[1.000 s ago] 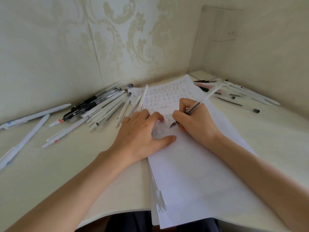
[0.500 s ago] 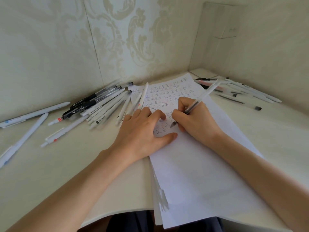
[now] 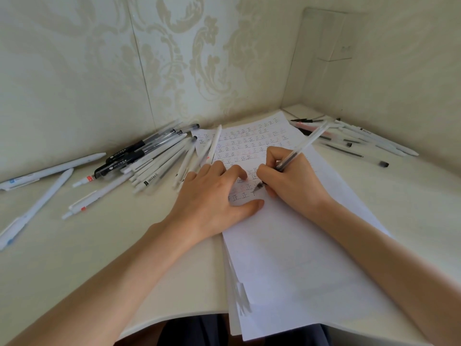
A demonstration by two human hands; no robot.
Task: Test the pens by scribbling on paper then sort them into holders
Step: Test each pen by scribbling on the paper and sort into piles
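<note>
At frame centre, a clear pen (image 3: 296, 156) is gripped by the right hand (image 3: 289, 181), tip on the paper (image 3: 287, 258); the paper is pressed flat by the left hand (image 3: 212, 198), fingers spread.

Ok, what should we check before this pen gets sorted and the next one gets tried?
1. Pen held firmly: the right hand grips the clear pen. Ok.
2. Tip on the page: it touches the paper beside the lowest row of marks. Ok.
3. Paper steady: the left hand presses on it. Ok.
4. Pen really writes: a dark half-made mark sits at the tip, but whether this pen drew it, cannot tell.
5. Holder ready: none in view. Not ok.
6. Next pen near: a pile of pens lies on the desk left of the paper. Ok.
</note>
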